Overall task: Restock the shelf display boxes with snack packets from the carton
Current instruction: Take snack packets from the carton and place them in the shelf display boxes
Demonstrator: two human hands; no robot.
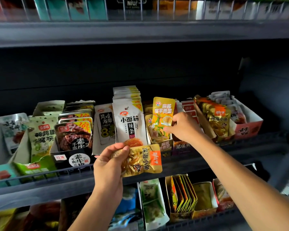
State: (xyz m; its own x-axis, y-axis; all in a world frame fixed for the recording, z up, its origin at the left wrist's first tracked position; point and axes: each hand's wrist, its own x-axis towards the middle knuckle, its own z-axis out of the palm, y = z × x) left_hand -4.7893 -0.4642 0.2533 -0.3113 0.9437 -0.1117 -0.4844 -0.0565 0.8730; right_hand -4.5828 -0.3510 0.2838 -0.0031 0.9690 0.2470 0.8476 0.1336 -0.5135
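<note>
Gold fish packet (143, 160): glossy foil-look plastic film, crinkled. Yellow packet (163, 117) and white packets (129, 121): smooth shiny plastic; display boxes (248, 129) are matt printed cardboard with torn, rough edges. Shelf edge (40, 187): dark, dull-finished metal with a thin wire rail.

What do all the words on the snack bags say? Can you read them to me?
"深海小鱼" on the gold packet that the left hand grips.
"麻酱魔芋贡菜" on the yellow packet that the right hand holds.
"小面筋 辣条" on the white packet.
"风吃海带" on the grey-white packet.
"NIU!" on a black box on the top shelf.
Smaller print is too blurred to read.
</note>
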